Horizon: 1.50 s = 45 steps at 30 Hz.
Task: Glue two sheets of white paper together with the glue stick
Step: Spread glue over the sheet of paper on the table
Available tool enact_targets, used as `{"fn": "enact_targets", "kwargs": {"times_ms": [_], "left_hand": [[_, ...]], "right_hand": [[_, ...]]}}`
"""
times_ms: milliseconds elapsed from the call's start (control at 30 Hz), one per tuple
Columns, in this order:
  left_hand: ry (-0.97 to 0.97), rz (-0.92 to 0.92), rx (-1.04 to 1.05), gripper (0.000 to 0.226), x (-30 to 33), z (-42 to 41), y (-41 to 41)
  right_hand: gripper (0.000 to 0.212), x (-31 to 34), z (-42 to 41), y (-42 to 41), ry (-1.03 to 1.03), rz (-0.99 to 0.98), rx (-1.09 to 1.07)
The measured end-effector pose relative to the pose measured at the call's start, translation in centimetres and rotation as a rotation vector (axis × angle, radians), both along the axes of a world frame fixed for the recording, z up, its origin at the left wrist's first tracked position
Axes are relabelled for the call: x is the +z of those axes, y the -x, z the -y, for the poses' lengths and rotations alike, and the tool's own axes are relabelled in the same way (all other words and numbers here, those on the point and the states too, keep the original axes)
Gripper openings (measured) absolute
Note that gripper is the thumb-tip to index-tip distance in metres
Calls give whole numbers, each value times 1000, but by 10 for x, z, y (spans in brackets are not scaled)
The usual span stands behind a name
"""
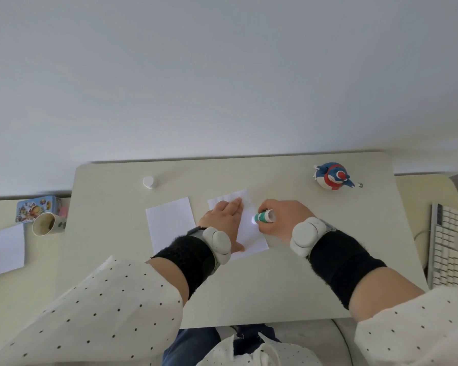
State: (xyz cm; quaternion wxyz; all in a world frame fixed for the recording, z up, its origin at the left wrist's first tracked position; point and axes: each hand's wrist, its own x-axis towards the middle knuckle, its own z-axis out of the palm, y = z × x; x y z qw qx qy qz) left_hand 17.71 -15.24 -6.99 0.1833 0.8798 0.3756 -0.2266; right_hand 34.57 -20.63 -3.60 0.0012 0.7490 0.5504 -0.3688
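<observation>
Two white paper sheets lie side by side on the pale table [249,291]. My left hand [224,220] presses flat on the right sheet [251,239], fingers straight and pointing away from me. My right hand [280,217] grips a green and white glue stick [263,216], its tip pointing left and down onto that sheet's right part. The left sheet [169,220] lies bare beside my left wrist. The glue stick's white cap [149,182] stands at the back left of the table.
A blue and red toy figure [332,176] stands at the back right. A white keyboard [451,247] lies at the far right. On the left side surface are a paper cup [44,224], a colourful tin [37,207] and another white sheet [8,249].
</observation>
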Motion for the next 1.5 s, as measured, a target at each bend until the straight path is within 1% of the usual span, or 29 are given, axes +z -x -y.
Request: {"fn": "enact_targets", "kwargs": {"times_ms": [100, 200, 300, 433, 867, 1000, 1133, 1233, 1300, 1367, 1433, 1500], "left_hand": [[-14, -7, -7, 108, 2, 1, -1], [-36, -13, -13, 114, 4, 3, -2], [-38, -24, -6, 115, 4, 5, -1], [-28, -31, 12, 114, 4, 7, -3], [-12, -29, 34, 113, 3, 7, -2], [-51, -52, 0, 115, 1, 7, -1], [-115, -79, 13, 117, 1, 12, 3], [-215, -153, 102, 110, 1, 25, 6], [-266, -218, 161, 98, 4, 34, 7], [-276, -249, 201, 87, 9, 41, 8], [-288, -245, 203, 78, 14, 43, 12], [-269, -161, 164, 69, 17, 40, 20]], "right_hand": [[21, -3, 15, -1, 4, 0, -10], [19, -7, 26, 0, 5, 46, 17], [15, -8, 33, 0, -1, 45, 35], [22, -5, 43, -1, 10, 51, 63], [28, 9, 60, 1, 74, 7, 61], [23, 9, 63, -1, 99, 25, -4], [23, 11, 67, -13, 39, -56, -263], [20, 12, 62, -19, -5, -85, -347], [20, 12, 56, -18, -32, -77, -345], [20, 13, 50, -16, -56, -60, -331], [21, 14, 44, -14, -69, -56, -323], [20, 14, 41, -12, -82, -62, -328]]}}
